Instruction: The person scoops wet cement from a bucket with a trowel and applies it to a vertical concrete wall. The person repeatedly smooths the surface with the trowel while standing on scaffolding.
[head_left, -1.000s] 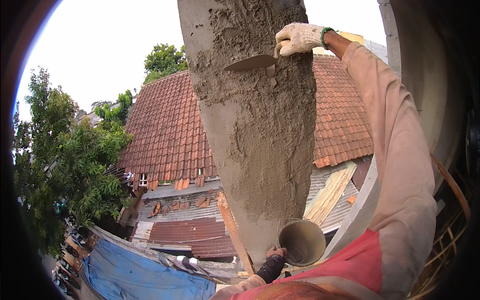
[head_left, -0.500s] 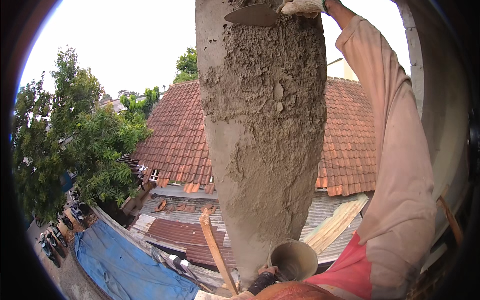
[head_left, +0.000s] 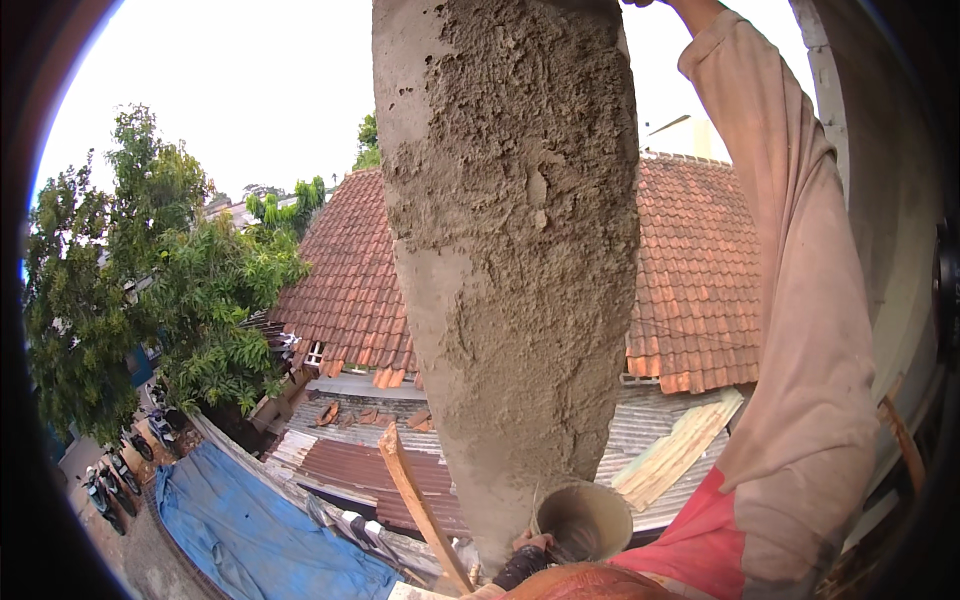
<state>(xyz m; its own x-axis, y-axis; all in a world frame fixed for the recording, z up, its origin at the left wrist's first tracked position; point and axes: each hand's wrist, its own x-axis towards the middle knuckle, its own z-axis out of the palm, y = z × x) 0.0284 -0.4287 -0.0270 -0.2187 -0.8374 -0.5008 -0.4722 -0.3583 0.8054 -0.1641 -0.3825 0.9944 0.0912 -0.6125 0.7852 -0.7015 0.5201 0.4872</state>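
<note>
A tall concrete column (head_left: pixel 420 300) stands before me, its middle and right covered in rough wet mortar (head_left: pixel 540 130). My raised right arm reaches to the column's top, where the upper edge cuts off most of my right hand (head_left: pixel 642 2). A dark sliver of the trowel (head_left: pixel 572 3) shows there against the mortar; the grip itself is hidden. Low down, my left hand (head_left: pixel 533 541) is closed on the rim of a mortar-stained bucket (head_left: pixel 603 520) at the column's foot. The bucket is tilted, with its mouth toward me and some grey mortar inside.
A wooden post (head_left: pixel 420 500) leans left of the column. Behind are a red tiled roof (head_left: pixel 690 270) and corrugated metal sheets (head_left: pixel 365 480). A blue tarpaulin (head_left: pixel 250 520), parked motorbikes (head_left: pixel 110 485) and trees (head_left: pixel 190 270) lie below left. A wall (head_left: pixel 890 200) rises at right.
My right hand and the trowel have moved up, mostly out of the picture. The view has shifted slightly, so the column sits further left. My left hand stays at the bucket.
</note>
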